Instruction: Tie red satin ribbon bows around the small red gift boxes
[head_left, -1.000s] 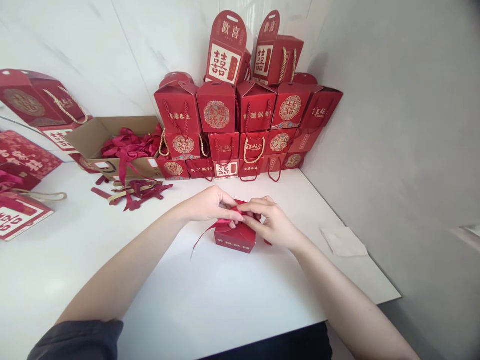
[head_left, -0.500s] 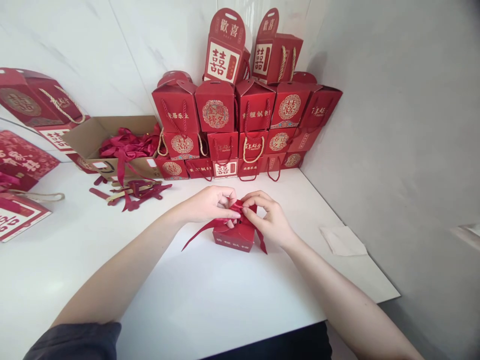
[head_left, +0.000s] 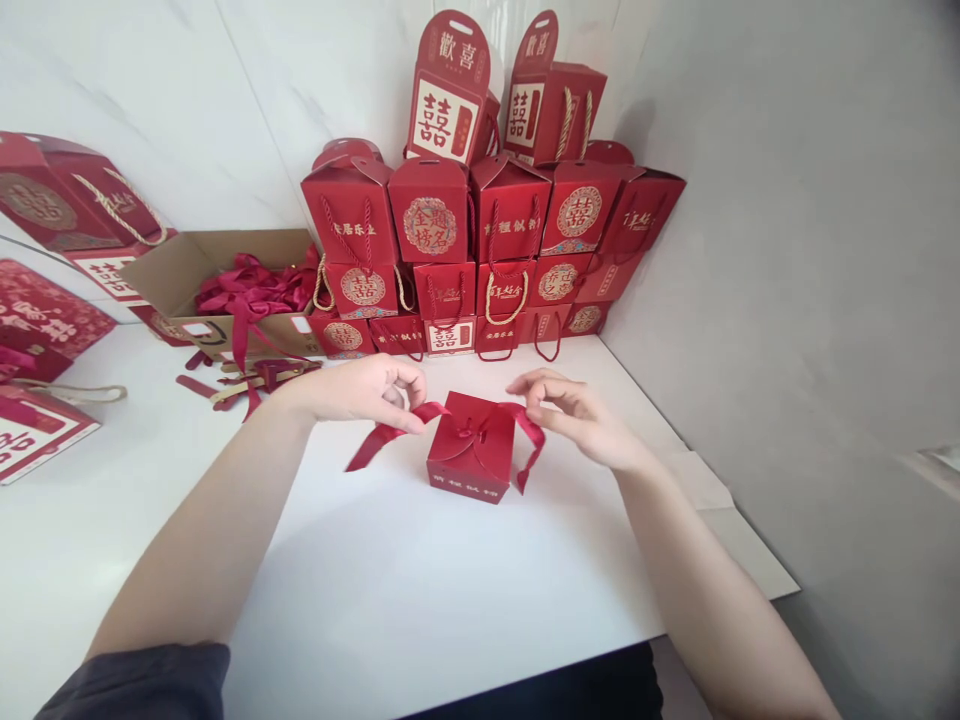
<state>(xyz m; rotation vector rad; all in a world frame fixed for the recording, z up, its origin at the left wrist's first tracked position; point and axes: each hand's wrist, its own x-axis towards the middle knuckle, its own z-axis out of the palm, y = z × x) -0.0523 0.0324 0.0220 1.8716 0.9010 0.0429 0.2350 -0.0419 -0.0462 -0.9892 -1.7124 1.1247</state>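
Observation:
A small red gift box [head_left: 471, 450] stands on the white table with its top flaps folded together. A red satin ribbon [head_left: 373, 444] is knotted at the middle of the lid, and its two ends spread out to either side. On the left, my left hand [head_left: 379, 392] pinches one ribbon end between thumb and fingers. My right hand [head_left: 574, 412] grips the other end at the right of the box, and a short tail dangles below it. Both hands are off the box, with the ribbon stretched between them across the knot.
Stacked red gift boxes [head_left: 433, 222] with rope handles line the wall. An open cardboard box [head_left: 277, 333] of red ribbons stands at the left, with loose strips [head_left: 217, 390] before it. More red boxes [head_left: 67, 195] sit far left. White paper [head_left: 705, 478] lies right.
My hands have moved apart from the middle of the box, left and right, drawing the ribbon ends outward. The small knot on the lid now shows.

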